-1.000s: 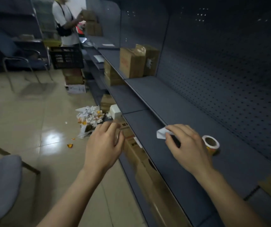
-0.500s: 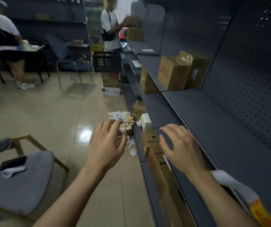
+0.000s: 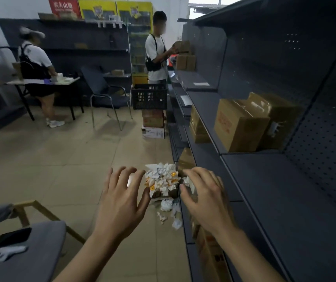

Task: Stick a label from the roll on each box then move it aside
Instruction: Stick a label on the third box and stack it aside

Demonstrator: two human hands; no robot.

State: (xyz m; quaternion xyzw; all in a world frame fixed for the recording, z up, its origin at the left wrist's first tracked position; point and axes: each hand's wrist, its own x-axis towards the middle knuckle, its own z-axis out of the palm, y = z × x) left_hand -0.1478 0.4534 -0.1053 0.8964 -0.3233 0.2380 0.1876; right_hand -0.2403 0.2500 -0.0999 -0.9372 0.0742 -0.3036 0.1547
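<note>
The low boxes (image 3: 211, 255) sit below the shelf (image 3: 285, 200), under the right forearm. They are set end to end, so their row runs along the shelf edge and away from the camera, with the printed sides facing the aisle. The far boxes (image 3: 240, 127) are two that stand together farther along on that shelf, pushed back against the pegboard (image 3: 325, 159). The front one shows its red print to the aisle, and its long axis seems to run in toward the back. I can make out no label on any of them, and the roll is not in view. The right hand (image 3: 205, 200) hovers over the low row, fingers spread and lightly bent, holding nothing. The left hand (image 3: 122, 202) hangs beside it over the floor (image 3: 61, 169), just as spread and empty. Held apart and palms down like that, they look set to take a box by its two ends, though that is only a judgement. Beyond and between them lies a heap of scraps (image 3: 162, 180), probably peeled backing dropped within easy reach. A chair (image 3: 30, 251) with a phone (image 3: 12, 238) on it stands at the left.
</note>
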